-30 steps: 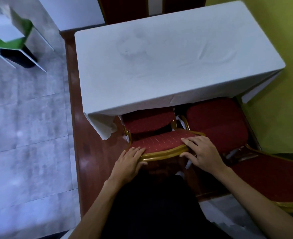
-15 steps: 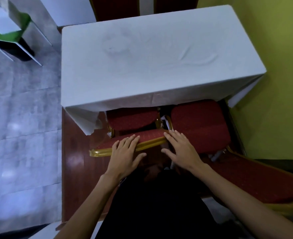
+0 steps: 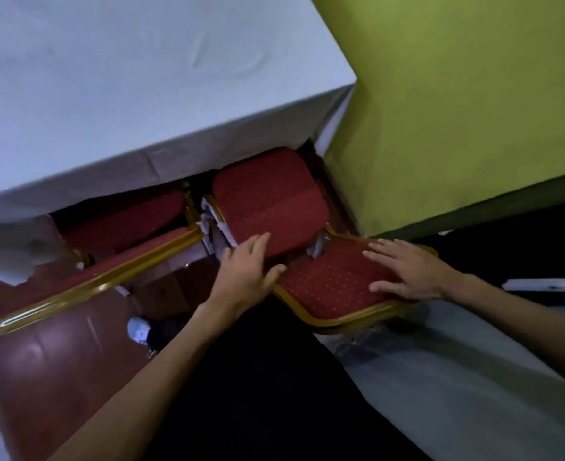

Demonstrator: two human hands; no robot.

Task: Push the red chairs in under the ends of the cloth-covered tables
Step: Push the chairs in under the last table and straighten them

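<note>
A white cloth-covered table (image 3: 124, 94) fills the upper left. Two red chairs with gold frames stand at its near end. The left chair (image 3: 121, 224) has its seat mostly under the cloth, its backrest top rail running toward the lower left. The right chair (image 3: 268, 204) sticks out further, beside the green wall. My left hand (image 3: 248, 271) rests with straight fingers on the left edge of the right chair's backrest (image 3: 331, 284). My right hand (image 3: 411, 271) lies flat on the backrest's red padding near its right edge.
A green wall (image 3: 474, 111) stands close on the right. Reddish-brown wooden flooring (image 3: 41, 377) lies under the chairs, with grey floor (image 3: 457, 377) at the lower right. A torn flap of cloth (image 3: 15, 257) hangs at the table's left corner. My shoe (image 3: 139, 329) shows below.
Both hands have left the left chair's backrest and moved right onto the right chair's backrest. The view has swung right toward the green wall.
</note>
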